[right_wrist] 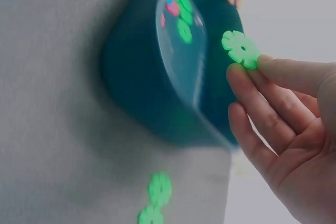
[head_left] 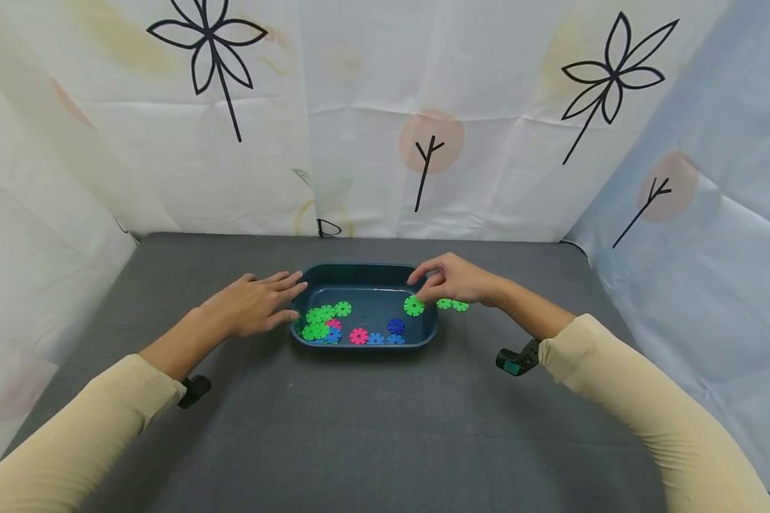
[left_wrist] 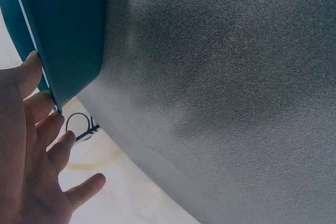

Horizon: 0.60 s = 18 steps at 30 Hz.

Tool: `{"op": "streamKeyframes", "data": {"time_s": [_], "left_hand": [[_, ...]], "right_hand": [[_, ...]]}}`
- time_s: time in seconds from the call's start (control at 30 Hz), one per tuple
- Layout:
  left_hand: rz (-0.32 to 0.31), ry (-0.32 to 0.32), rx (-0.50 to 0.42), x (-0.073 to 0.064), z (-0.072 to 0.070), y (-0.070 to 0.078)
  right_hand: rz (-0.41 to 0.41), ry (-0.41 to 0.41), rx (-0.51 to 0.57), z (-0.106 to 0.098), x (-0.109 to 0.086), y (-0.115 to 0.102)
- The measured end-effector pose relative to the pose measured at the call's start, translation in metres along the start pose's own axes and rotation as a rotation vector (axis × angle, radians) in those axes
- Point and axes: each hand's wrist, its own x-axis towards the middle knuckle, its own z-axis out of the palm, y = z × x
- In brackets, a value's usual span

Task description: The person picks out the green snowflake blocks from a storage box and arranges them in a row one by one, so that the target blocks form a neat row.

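A dark teal oval tray (head_left: 366, 346) sits on the grey table, with several flower-shaped plastic discs inside. Green discs (head_left: 317, 315) are heaped at its left end, with pink (head_left: 358, 335) and blue discs (head_left: 396, 326) along the near side. My right hand (head_left: 455, 278) pinches a green flower disc (right_wrist: 241, 48) between thumb and fingertips above the tray's right end. Two more green discs (right_wrist: 159, 188) lie on the table just outside that end. My left hand (head_left: 257, 303) has its fingers spread, the thumb and fingertips right at the tray's left rim (left_wrist: 39, 51).
Grey cloth covers the table (head_left: 359, 427). White fabric panels (head_left: 359, 142) printed with plant drawings rise behind and at both sides. A black band (head_left: 520, 358) with a small device is worn on the right wrist, another (head_left: 194, 391) on the left.
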Motion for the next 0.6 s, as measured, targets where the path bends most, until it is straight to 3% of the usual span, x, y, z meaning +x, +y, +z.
{"op": "streamKeyframes", "data": {"time_s": [0.33, 0.6], "left_hand": [[-0.004, -0.006, 0.004, -0.001, 0.0, 0.0], [-0.008, -0.011, -0.005, -0.001, -0.001, 0.0]], "right_hand": [[0.022, 0.208, -0.01, -0.046, -0.03, 0.028], [0.111, 0.324, -0.046, -0.055, -0.047, 0.068]]}}
